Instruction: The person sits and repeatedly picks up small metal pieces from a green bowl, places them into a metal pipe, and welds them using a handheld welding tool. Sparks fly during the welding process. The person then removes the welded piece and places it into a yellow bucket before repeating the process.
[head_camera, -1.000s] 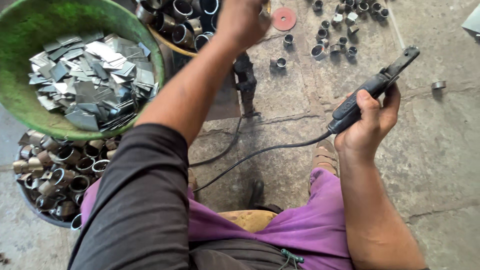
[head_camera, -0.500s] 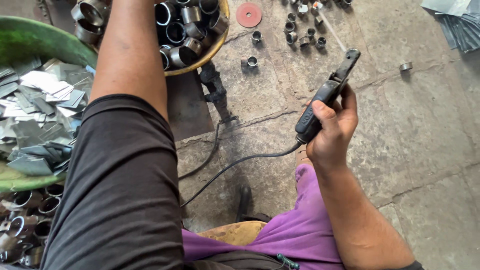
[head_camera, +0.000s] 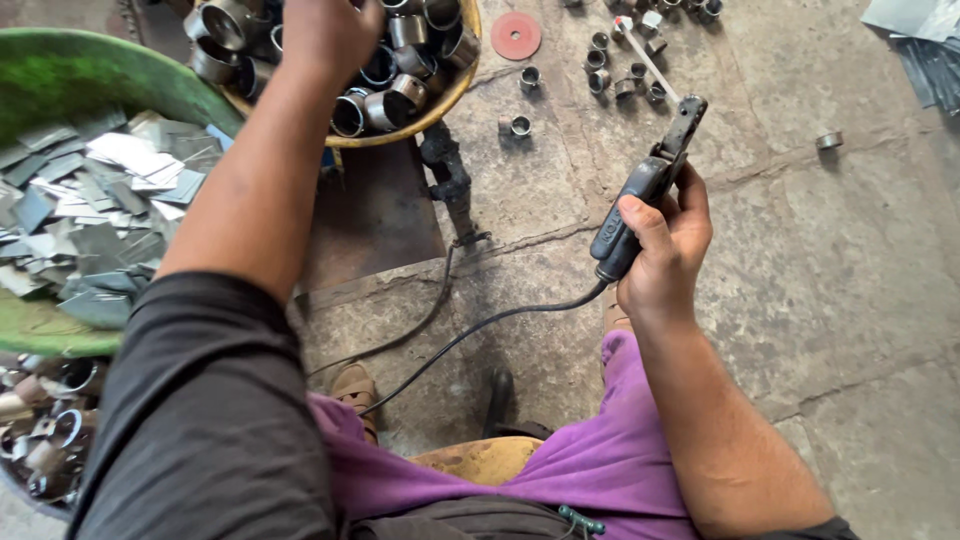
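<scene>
While the head view looks down, a cracked concrete floor (head_camera: 800, 260) fills the frame, scattered with small metal rings (head_camera: 620, 70). Welding holder (head_camera: 640, 190): centre right, long axis diagonal, tip toward upper right, cable (head_camera: 480, 330) trailing lower left. Right hand (head_camera: 665, 250) closed around its grip. Left hand (head_camera: 330, 35), top of frame, reaches into a bowl (head_camera: 455, 85) of metal sleeves; finger spread cannot be told. Green basin (head_camera: 70, 80) of flat plates at left.
</scene>
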